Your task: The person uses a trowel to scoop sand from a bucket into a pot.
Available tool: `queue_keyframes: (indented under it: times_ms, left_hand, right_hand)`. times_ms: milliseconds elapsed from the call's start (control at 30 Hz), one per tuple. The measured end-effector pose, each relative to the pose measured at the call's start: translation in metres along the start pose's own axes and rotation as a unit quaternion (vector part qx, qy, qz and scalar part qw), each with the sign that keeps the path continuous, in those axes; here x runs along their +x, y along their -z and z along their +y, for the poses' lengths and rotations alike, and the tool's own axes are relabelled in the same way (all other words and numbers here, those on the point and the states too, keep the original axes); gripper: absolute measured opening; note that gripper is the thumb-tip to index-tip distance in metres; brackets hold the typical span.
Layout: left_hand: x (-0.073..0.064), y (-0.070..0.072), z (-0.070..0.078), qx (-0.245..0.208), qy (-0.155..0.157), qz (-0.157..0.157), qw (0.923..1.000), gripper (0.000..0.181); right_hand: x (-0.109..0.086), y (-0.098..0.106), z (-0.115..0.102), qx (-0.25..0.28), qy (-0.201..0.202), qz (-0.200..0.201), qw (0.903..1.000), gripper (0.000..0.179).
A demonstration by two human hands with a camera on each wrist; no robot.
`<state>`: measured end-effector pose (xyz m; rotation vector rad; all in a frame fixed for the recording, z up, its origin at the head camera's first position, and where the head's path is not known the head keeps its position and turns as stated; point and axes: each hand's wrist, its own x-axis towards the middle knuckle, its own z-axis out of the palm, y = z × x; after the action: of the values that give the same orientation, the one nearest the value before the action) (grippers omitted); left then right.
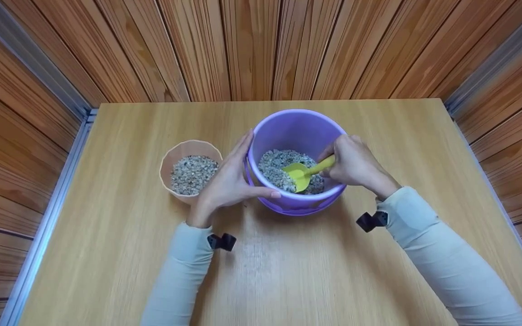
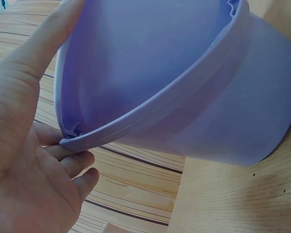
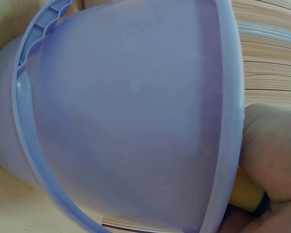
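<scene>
A purple bucket (image 1: 297, 118) stands on the table with grey gravel (image 1: 272, 165) in its bottom. My left hand (image 1: 231, 179) holds the bucket's left side, thumb along the near rim and fingers at the outer left edge. In the left wrist view, the fingers (image 2: 80, 165) bend against the rim. My right hand (image 1: 354, 160) reaches over the right rim and grips the handle of a yellow toy shovel (image 1: 302, 174). Its blade lies tilted in the gravel. In the right wrist view, the bucket wall hides most of the shovel; only part of its handle (image 3: 246, 189) shows.
A peach-coloured pot (image 1: 166, 174) of similar gravel stands left of the bucket, close to my left forearm. The bucket's handle (image 3: 31, 126) hangs down along its near side. Wood-panelled walls (image 1: 252, 54) enclose the table (image 1: 120, 253) at the back and sides.
</scene>
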<state>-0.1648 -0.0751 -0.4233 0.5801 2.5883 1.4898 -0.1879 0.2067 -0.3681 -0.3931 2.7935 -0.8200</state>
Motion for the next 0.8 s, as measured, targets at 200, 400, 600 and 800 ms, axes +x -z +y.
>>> queue_keyframes:
  times_ms: [200, 400, 600, 800]
  left_hand:
    - [-0.0002, 0.0000, -0.0004, 0.000, -0.001, 0.001, 1.0000, 0.142]
    - [0.0001, 0.0003, 0.0002, 0.003, -0.001, 0.001, 1.0000, 0.142]
    - [0.0014, 0.0000, 0.0005, 0.002, -0.010, 0.005, 0.9999, 0.142]
    - [0.0020, -0.0007, -0.0004, 0.002, -0.007, 0.003, 1.0000, 0.142]
  right_hand:
    - [-0.0001, -0.0005, 0.0010, 0.008, -0.010, -0.007, 0.9999, 0.023]
    - [-0.0002, 0.0015, 0.0017, 0.037, -0.019, -0.003, 0.9991, 0.022]
    - [-0.0001, 0.0023, 0.0023, 0.045, -0.019, 0.010, 0.9988, 0.022]
    - [-0.0004, 0.0031, 0.0053, 0.092, -0.022, 0.006, 0.9955, 0.023]
